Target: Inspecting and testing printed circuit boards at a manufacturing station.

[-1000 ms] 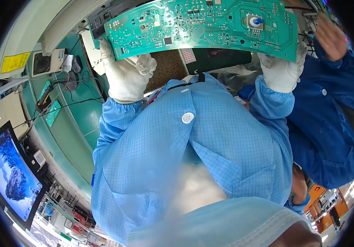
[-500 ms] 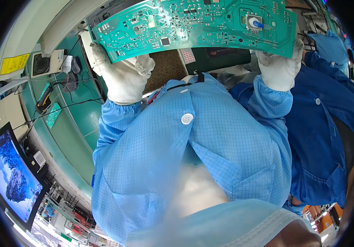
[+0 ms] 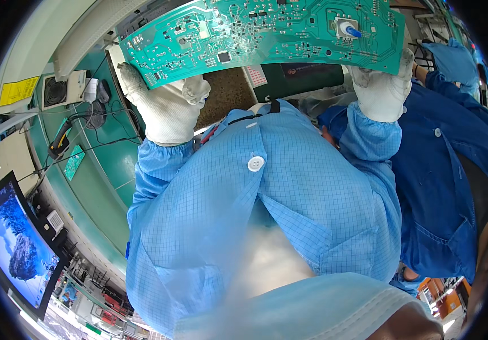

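A long, curved green circuit board [image 3: 272, 39] spans the top of the view, held up by its two ends. Small components dot its face, with a dark square chip left of the middle and a white knob with a blue tip [image 3: 348, 29] toward the right. My left hand [image 3: 167, 105], in a white glove with greyed fingertips, grips the lower left end. My right hand [image 3: 381, 88], gloved the same way, is closed on the lower right end. Fingers behind the board are hidden.
Left lies a green bench [image 3: 110, 164] with a barcode scanner [image 3: 59, 141], cables and a small green board [image 3: 74, 162]. A monitor [image 3: 20, 243] stands lower left. Close on the right is a person in a dark blue coat [image 3: 436, 187]. Beneath the board is a brown speckled surface [image 3: 227, 96].
The board has shifted slightly up and to the left, its left end tipping a little lower. Both hands keep their hold and move with it.
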The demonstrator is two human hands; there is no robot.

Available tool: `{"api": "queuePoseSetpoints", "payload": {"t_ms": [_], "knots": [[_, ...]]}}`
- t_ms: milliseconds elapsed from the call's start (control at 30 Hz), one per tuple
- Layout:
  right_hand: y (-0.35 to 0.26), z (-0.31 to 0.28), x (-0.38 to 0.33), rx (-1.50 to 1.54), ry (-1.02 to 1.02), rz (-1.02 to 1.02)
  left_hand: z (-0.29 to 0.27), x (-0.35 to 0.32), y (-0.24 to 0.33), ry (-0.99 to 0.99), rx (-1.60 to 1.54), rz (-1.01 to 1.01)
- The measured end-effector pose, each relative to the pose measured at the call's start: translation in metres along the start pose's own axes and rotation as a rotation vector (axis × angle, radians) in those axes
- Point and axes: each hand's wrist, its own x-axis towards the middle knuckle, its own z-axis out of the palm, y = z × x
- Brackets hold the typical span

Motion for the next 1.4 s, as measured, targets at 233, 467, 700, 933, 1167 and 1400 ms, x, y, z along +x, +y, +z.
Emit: {"api": "queuePoseSetpoints", "payload": {"t_ms": [233,467,700,933,1167,1400], "knots": [[-0.001,-0.001,-0.006,0.022,0.130,0.002,-0.002,-0.001,0.000,-0.068,0.038,0.001],[0.000,-0.013,-0.008,0.072,0.146,-0.030,0.000,-0.005,0.000,-0.023,0.014,-0.003],[-0.002,-0.022,-0.008,0.109,0.171,-0.051,0.005,-0.008,-0.003,0.044,0.015,0.028],[-0.001,-0.019,-0.007,0.017,0.141,-0.045,0.005,-0.006,-0.003,-0.070,-0.013,0.038],[-0.002,-0.017,-0.006,-0.039,0.072,-0.017,0.003,-0.009,-0.004,0.022,0.018,0.095],[-0.002,-0.018,-0.001,-0.105,0.055,-0.052,0.004,-0.008,-0.003,-0.035,0.015,0.079]]}}
